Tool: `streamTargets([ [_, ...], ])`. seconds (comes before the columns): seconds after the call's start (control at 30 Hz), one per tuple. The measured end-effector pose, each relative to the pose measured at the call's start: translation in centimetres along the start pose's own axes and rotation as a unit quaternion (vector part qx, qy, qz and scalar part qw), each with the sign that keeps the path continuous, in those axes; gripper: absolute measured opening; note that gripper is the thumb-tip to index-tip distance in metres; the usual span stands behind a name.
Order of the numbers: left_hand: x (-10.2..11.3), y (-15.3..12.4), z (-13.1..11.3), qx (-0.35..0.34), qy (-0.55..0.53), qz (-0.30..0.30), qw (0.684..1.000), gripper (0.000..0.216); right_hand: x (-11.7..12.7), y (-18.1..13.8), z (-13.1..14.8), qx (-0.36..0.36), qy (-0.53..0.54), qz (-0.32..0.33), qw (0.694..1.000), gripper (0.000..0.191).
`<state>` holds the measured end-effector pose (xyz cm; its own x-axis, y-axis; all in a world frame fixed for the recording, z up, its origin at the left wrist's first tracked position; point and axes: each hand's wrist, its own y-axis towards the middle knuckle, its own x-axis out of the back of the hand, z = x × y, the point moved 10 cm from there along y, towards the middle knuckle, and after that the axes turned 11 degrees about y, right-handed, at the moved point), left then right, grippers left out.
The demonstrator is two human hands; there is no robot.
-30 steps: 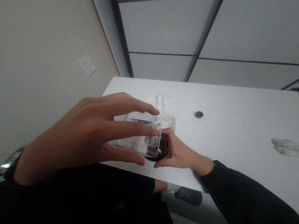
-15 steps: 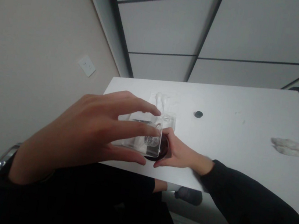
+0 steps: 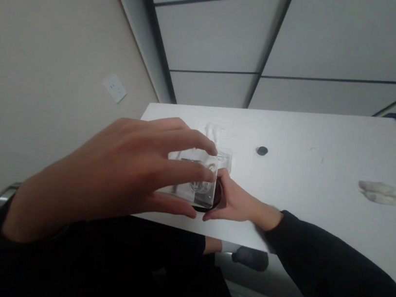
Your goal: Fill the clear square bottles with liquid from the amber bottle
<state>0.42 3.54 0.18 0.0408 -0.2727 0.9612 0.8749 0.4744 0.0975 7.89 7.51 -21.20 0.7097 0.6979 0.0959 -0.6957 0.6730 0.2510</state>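
Observation:
My left hand (image 3: pixel 125 168) reaches in from the left, its fingers closed around a clear plastic box (image 3: pixel 202 198). A coiled or ringed pattern shows in the box, but I cannot tell whether it is part of the plastic or lies inside. Directly below and partly hidden by the box is a dark round container (image 3: pixel 217 196). My right hand (image 3: pixel 234 203) curves its thumb and fingers around that container's right side near the table's front edge. Just behind the hands lies another clear flat plastic piece (image 3: pixel 227 161).
On the white table (image 3: pixel 305 198) lie a small dark round disc (image 3: pixel 262 151) and, far right, a crumpled whitish cloth or tissue (image 3: pixel 378 192). Blurred white objects (image 3: pixel 213 132) rest at the back left. A wall (image 3: pixel 46 73) with an outlet (image 3: pixel 116 89) stands left; panelled doors (image 3: pixel 217 38) are behind.
My left hand and the clear box have shifted slightly to the right, covering more of the dark container. My right hand stays almost where it was.

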Motion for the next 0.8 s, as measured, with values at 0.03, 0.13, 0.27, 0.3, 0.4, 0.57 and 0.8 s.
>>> streamTargets([
  [0.03,0.0,0.1,-0.1,-0.003,0.003,0.002,1.0,0.024,0.0,0.0,0.1,0.004,0.0,-0.001,1.0,0.092],
  [0.13,0.2,0.3,-0.4,-0.022,0.016,-0.002,1.0,0.025,0.1,0.0,0.1,0.005,0.001,-0.003,1.0,0.091],
  [0.27,0.4,0.7,-1.0,-0.049,0.028,-0.007,0.998,0.024,0.1,-0.1,-0.4,-0.025,0.002,-0.002,1.0,0.092],
  [0.3,0.4,0.9,-1.0,-0.05,0.029,-0.004,0.998,0.024,0.1,-0.2,-0.5,-0.031,0.004,-0.003,1.0,0.093],
  [0.4,0.6,1.3,-1.3,-0.055,0.03,0.003,0.998,0.022,0.1,-0.2,-0.6,-0.038,0.006,-0.009,0.999,0.094],
  [0.57,0.6,1.6,-1.5,-0.062,0.034,0.01,0.997,0.025,0.1,-0.1,-0.6,-0.028,-0.001,-0.005,1.0,0.093],
  [0.8,0.6,2.2,-1.0,-0.023,-0.019,0.026,0.999,0.02,0.2,-0.1,-0.4,-0.032,-0.017,-0.009,0.999,0.094],
])
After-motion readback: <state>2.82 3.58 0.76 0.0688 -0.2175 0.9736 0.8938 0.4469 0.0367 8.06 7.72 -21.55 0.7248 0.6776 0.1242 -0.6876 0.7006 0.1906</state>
